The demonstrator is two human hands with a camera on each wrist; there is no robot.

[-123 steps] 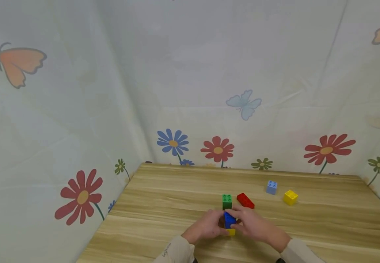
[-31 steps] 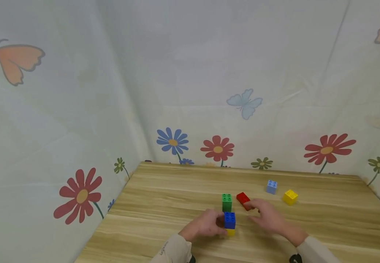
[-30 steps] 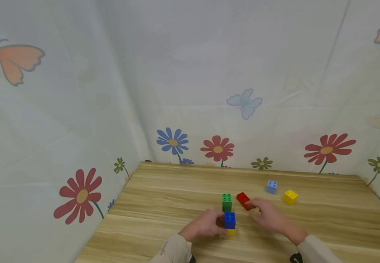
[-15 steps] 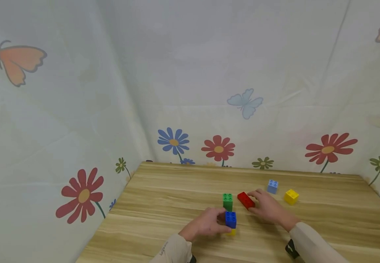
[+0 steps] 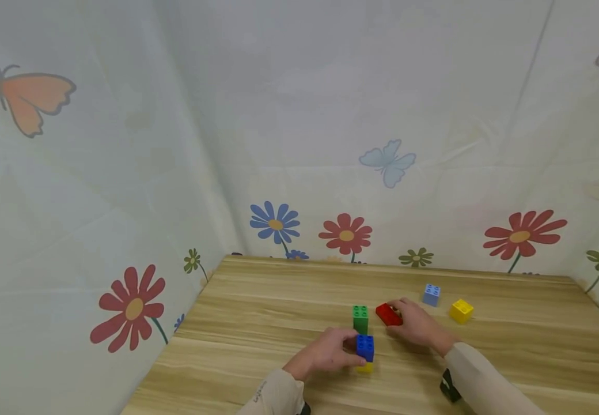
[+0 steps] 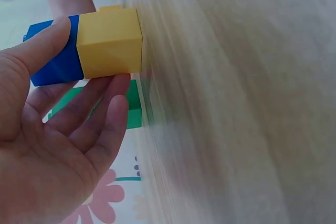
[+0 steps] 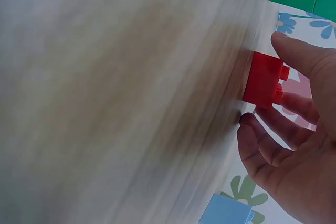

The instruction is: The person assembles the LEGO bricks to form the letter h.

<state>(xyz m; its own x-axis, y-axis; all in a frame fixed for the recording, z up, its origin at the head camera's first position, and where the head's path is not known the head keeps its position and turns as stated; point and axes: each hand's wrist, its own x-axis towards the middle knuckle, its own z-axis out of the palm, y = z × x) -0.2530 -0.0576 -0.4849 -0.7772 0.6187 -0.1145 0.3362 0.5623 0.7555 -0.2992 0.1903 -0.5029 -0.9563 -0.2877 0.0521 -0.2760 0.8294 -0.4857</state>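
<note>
Blue-on-yellow stack (image 5: 365, 349) is pinched by the left hand (image 5: 328, 350), red brick (image 5: 387, 314) straddled by the spread right hand (image 5: 416, 325).

Blue block (image 5: 365, 348) tops yellow block (image 5: 366, 367); red brick (image 5: 386, 314) lies studs up.

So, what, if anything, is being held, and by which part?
The left hand holds the blue brick by its sides. Whether the right hand grips the red brick cannot be told.
</note>
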